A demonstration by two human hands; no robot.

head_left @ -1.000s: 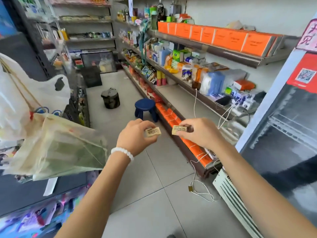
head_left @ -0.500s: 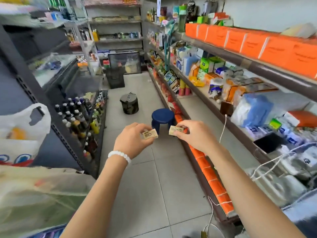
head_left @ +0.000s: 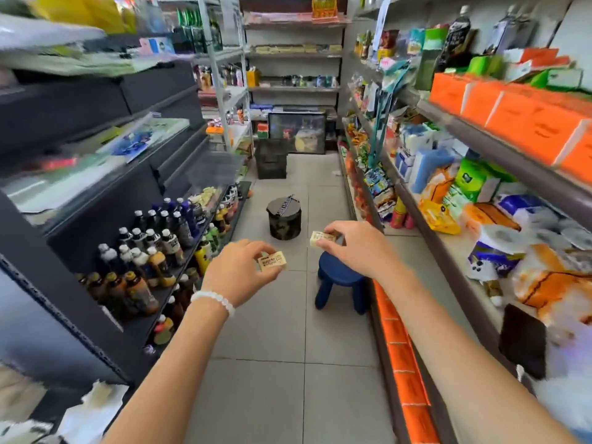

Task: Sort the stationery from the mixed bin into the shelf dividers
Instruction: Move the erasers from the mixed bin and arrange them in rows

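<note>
Narrow shop aisle, grey tiled floor (head_left: 282,363), shelving on both sides and across the far end; edges of the view are motion-blurred.

Left hand (head_left: 238,272): raised over the aisle, fingers curled, pinching a small cream eraser (head_left: 272,261) between thumb and fingertips, printed label facing the camera. White bead bracelet (head_left: 214,299) on that wrist.

Right hand (head_left: 355,248): held slightly farther and higher than the left, fingers curled, pinching a second cream eraser (head_left: 322,238) at its right end. The two erasers are near each other but apart, both in the air above the floor, not on any shelf.

Directly below the right hand: blue plastic stool (head_left: 341,285) on the floor. Farther along the aisle: round camouflage-pattern container (head_left: 284,219) with dark lid; beyond it a dark crate (head_left: 271,163) against the far shelving.

Left side: dark shelf unit (head_left: 105,193) with rows of capped bottles (head_left: 150,248) on its lower level; flat packets above, blurred.

Right side: grey shelves (head_left: 448,251) carrying tissue packs and bagged goods; row of orange boxes (head_left: 512,120) on the upper shelf, orange packs (head_left: 402,363) along the bottom edge.
</note>
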